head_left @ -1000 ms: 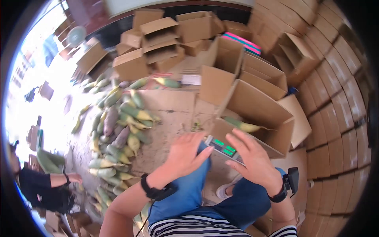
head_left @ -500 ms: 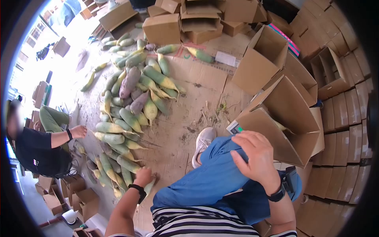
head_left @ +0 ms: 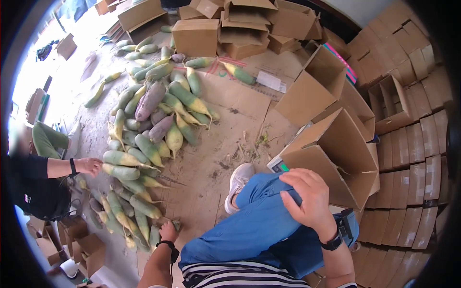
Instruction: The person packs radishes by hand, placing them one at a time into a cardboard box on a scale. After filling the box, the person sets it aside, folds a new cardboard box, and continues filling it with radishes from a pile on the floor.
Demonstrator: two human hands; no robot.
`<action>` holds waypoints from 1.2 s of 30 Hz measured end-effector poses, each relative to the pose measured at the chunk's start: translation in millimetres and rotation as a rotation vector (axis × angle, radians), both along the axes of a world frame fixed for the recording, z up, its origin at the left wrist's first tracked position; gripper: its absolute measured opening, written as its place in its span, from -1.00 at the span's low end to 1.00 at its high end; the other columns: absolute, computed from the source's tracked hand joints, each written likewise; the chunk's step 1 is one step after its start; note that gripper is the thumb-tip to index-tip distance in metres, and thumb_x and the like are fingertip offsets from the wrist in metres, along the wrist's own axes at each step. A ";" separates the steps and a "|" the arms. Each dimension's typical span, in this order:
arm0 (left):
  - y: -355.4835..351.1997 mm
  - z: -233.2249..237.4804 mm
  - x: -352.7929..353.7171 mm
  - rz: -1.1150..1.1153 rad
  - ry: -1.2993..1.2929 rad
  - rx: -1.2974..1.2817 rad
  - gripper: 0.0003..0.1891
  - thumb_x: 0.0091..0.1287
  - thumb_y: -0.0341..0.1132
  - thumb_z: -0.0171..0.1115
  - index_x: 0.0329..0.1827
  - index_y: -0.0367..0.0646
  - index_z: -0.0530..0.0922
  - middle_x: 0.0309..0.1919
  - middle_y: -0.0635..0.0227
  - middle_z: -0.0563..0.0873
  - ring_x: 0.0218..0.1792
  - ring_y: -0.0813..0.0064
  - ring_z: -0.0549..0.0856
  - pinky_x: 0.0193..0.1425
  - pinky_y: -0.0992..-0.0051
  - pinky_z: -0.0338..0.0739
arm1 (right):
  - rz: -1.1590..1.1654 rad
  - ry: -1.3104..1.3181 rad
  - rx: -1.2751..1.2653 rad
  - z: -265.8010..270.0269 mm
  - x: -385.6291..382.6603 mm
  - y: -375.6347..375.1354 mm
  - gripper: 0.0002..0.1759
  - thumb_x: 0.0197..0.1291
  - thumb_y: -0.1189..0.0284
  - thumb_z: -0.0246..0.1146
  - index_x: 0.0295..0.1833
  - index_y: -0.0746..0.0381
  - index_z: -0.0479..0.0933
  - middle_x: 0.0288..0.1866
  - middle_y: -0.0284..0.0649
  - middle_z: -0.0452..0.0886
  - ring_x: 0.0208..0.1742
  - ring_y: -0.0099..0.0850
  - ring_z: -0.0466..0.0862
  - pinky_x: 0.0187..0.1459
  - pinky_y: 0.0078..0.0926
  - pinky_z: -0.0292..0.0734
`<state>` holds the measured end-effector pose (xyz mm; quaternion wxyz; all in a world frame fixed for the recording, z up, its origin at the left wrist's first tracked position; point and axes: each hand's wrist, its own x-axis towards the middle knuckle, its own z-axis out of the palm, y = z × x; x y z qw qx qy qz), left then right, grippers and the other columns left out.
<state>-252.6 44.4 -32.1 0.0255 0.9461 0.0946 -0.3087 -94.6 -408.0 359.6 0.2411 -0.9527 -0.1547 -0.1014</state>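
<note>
My left hand (head_left: 168, 232) is low over the floor at the near end of a radish pile. Its fingers are closed round a green radish (head_left: 177, 224), mostly hidden behind the hand with only an end showing. Just left of it lie green radishes with pale yellow tips, one close by (head_left: 145, 207). My right hand (head_left: 307, 194) lies open on my blue-trousered knee, fingers spread and holding nothing. Two purple radishes (head_left: 151, 101) sit on top of the pile. Beyond my right hand stands an open cardboard box (head_left: 312, 156) with something pale inside.
A co-worker's hand (head_left: 90, 166) reaches to the pile's left side. More open boxes (head_left: 307, 93) stand at the right, before a wall of stacked cartons (head_left: 401, 182). Cartons (head_left: 194, 38) also line the back. Flattened cardboard (head_left: 240, 101) covers the floor, with scraps on it.
My left hand has moved a little down and left in view, with the green radish. The co-worker's hand has come up to the pile. My right hand stays on the knee; the whole view has shifted.
</note>
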 end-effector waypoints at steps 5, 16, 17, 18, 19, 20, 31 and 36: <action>-1.9 9.4 4.6 -0.015 -0.001 -0.015 -0.41 0.01 -0.02 0.49 0.06 -0.09 0.49 -0.09 0.19 0.67 0.01 0.12 0.68 0.03 0.06 0.51 | -0.003 0.013 -0.011 1.2 -1.1 4.9 -0.71 0.04 0.38 0.38 -0.10 0.23 0.66 -0.12 -0.14 0.70 0.00 -0.12 0.67 0.12 -0.21 0.54; -137.2 292.4 184.7 0.012 -0.791 -0.947 -0.35 -0.04 -0.31 0.56 0.15 -0.27 0.47 0.03 0.05 0.63 0.12 0.13 0.64 0.22 0.24 0.50 | 0.008 -0.053 -0.020 -0.9 -1.6 9.2 -0.71 0.09 0.34 0.37 -0.09 0.22 0.65 -0.10 -0.18 0.69 -0.04 -0.18 0.66 0.07 -0.25 0.54; -151.4 320.4 193.5 -0.019 -0.790 -0.965 -0.35 -0.04 -0.31 0.56 0.15 -0.27 0.47 0.03 0.05 0.63 0.12 0.13 0.64 0.22 0.24 0.50 | 0.006 -0.034 -0.019 -3.2 -2.8 8.6 -0.66 0.08 0.34 0.37 -0.01 0.22 0.63 -0.01 -0.14 0.67 0.03 -0.15 0.65 0.10 -0.23 0.53; -166.9 344.2 202.5 -0.144 -0.966 -1.012 -0.32 -0.05 -0.34 0.56 0.17 -0.27 0.44 0.06 0.04 0.62 0.13 0.13 0.63 0.25 0.23 0.50 | -0.005 -0.020 -0.020 -3.1 -3.9 7.3 -0.60 0.08 0.34 0.37 0.06 0.22 0.62 0.07 -0.10 0.64 0.10 -0.11 0.63 0.14 -0.22 0.53; -181.7 363.9 208.5 -0.275 -1.144 -1.066 -0.29 -0.06 -0.37 0.56 0.19 -0.26 0.41 0.08 0.04 0.61 0.15 0.13 0.62 0.27 0.22 0.49 | -0.056 -0.074 0.036 -1.3 -4.4 8.2 -0.48 0.07 0.32 0.39 0.18 0.21 0.53 0.19 -0.07 0.57 0.17 -0.09 0.59 0.19 -0.18 0.50; -195.0 380.5 210.6 -0.323 -1.141 -1.111 -0.29 -0.06 -0.37 0.56 0.19 -0.26 0.41 0.08 0.04 0.61 0.15 0.13 0.62 0.27 0.22 0.49 | -0.109 -0.133 0.090 2.2 -5.6 9.4 -0.35 0.06 0.30 0.41 0.29 0.21 0.45 0.30 -0.04 0.50 0.25 -0.07 0.55 0.24 -0.15 0.47; -310.2 424.6 190.5 -0.470 -0.726 -1.329 -0.20 0.04 -0.27 0.53 0.32 -0.33 0.31 0.27 -0.01 0.46 0.32 0.03 0.47 0.43 0.10 0.32 | -0.280 -0.290 -0.064 47.7 -31.4 -82.4 -0.08 -0.18 0.38 0.53 0.40 0.15 0.36 0.02 -0.09 0.56 0.03 -0.08 0.57 0.07 -0.13 0.49; -317.2 391.9 182.5 -1.008 -0.680 -0.693 -0.27 0.06 -0.03 0.50 0.25 -0.22 0.48 0.27 0.04 0.45 0.34 -0.06 0.36 0.40 -0.05 0.23 | -0.597 -0.006 -0.293 2.4 -30.9 -195.8 -0.21 -0.07 0.28 0.49 0.33 0.13 0.39 -0.07 -0.08 0.57 0.01 -0.05 0.57 0.02 -0.11 0.50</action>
